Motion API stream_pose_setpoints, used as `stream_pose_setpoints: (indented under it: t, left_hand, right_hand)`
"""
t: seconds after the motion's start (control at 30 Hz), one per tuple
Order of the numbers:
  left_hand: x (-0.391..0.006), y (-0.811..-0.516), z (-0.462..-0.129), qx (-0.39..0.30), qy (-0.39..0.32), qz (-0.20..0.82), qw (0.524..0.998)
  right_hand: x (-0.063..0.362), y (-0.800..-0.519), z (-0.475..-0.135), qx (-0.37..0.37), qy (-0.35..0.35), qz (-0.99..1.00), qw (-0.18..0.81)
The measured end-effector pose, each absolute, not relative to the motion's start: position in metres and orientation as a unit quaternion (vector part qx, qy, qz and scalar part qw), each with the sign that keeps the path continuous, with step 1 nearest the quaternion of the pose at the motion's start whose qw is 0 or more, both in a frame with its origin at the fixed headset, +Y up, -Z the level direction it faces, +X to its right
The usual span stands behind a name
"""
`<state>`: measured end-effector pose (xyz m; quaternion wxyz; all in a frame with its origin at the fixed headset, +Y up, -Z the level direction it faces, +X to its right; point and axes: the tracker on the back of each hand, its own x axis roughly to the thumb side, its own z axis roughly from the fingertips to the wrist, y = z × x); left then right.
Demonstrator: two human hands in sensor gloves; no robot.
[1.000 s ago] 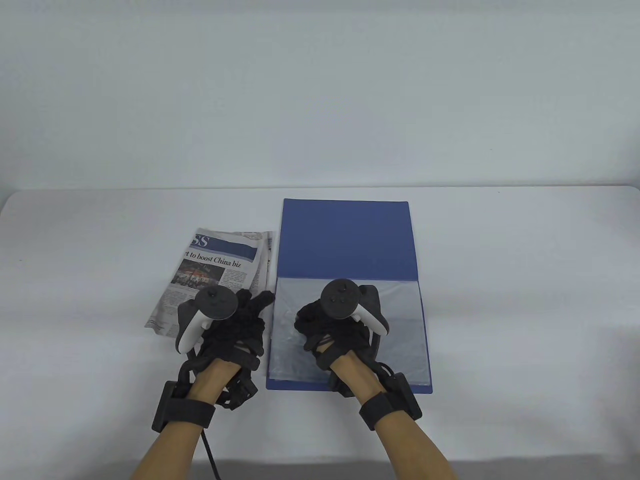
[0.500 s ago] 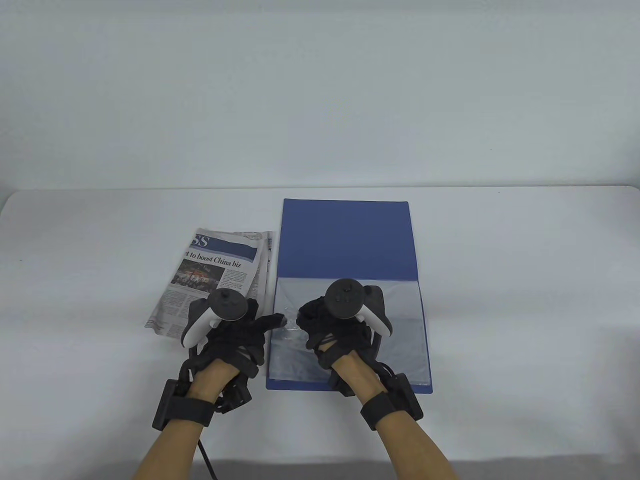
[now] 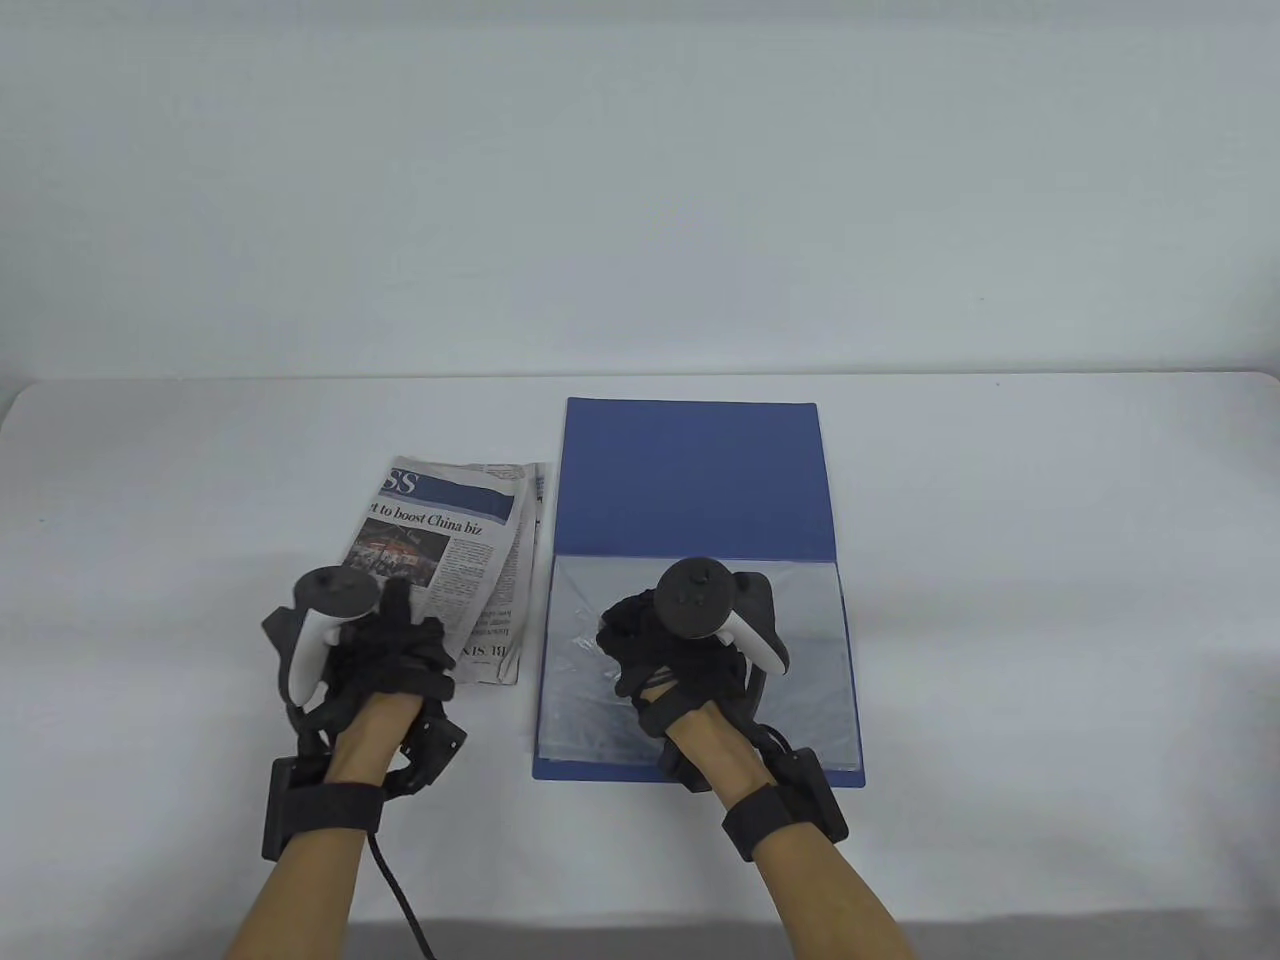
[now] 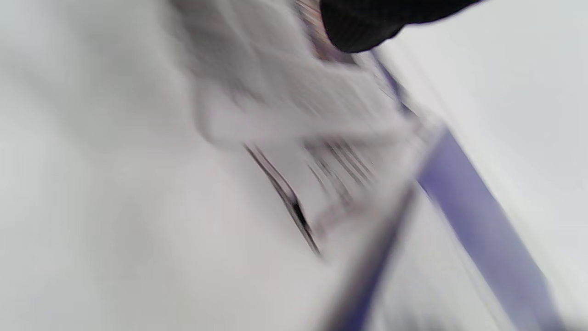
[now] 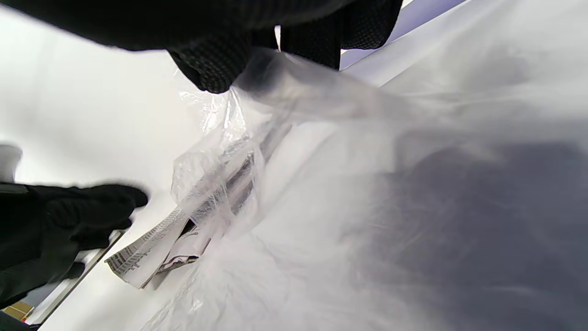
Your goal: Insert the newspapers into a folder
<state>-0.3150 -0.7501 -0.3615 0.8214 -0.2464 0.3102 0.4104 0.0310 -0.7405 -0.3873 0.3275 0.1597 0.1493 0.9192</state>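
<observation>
A folded newspaper (image 3: 440, 540) lies on the white table, left of the open blue folder (image 3: 695, 480). A clear plastic sleeve (image 3: 800, 640) covers the folder's near half. My right hand (image 3: 615, 630) pinches the sleeve's left edge and holds it lifted; in the right wrist view the fingers (image 5: 206, 69) hold the crumpled sleeve (image 5: 367, 184). My left hand (image 3: 405, 625) is over the newspaper's near left corner and holds nothing. The left wrist view is blurred, with one fingertip (image 4: 358, 27) above the newspaper (image 4: 285, 105) and the folder's edge (image 4: 473, 216) beside it.
The white table (image 3: 1050, 560) stretches to both sides and ends at a pale wall behind. The folder's raised cover lies flat at the far side. A black cable (image 3: 400, 890) trails from my left wrist toward the near edge.
My left hand left the sleeve's left edge and moved left onto the newspaper's near corner. My right hand kept its pinch on the sleeve. The newspaper and folder have not moved.
</observation>
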Motion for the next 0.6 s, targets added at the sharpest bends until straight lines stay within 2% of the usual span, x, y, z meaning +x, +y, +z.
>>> stream_pose_setpoints:
  t: [0.03,0.1,0.2,0.33,0.5,0.6]
  left_hand:
    - [-0.332,-0.756,-0.358,-0.266,0.35,0.436,0.785]
    - [-0.352,-0.768,-0.354,-0.274,0.379,0.473,0.747]
    - [-0.365,-0.788,-0.353,-0.296,0.402,0.477,0.724]
    - [-0.364,-0.773,-0.356,-0.243,0.45,0.396,0.763]
    - [-0.364,-0.753,-0.348,-0.165,0.441,0.428,0.771]
    - [-0.365,-0.732,-0.343,-0.103,0.434,0.392,0.804]
  right_hand:
    - [0.031,-0.74,-0.387,0.161,0.151,0.919,0.327]
    - [0.031,-0.741,-0.388,0.161,0.151,0.919,0.328]
    - [0.031,-0.742,-0.388,0.161,0.154,0.916,0.333]
    - [0.031,-0.743,-0.388,0.163,0.157,0.917,0.329]
    - [0.032,-0.743,-0.389,0.162,0.157,0.917,0.329]
    - [0.033,-0.743,-0.388,0.162,0.158,0.917,0.327]
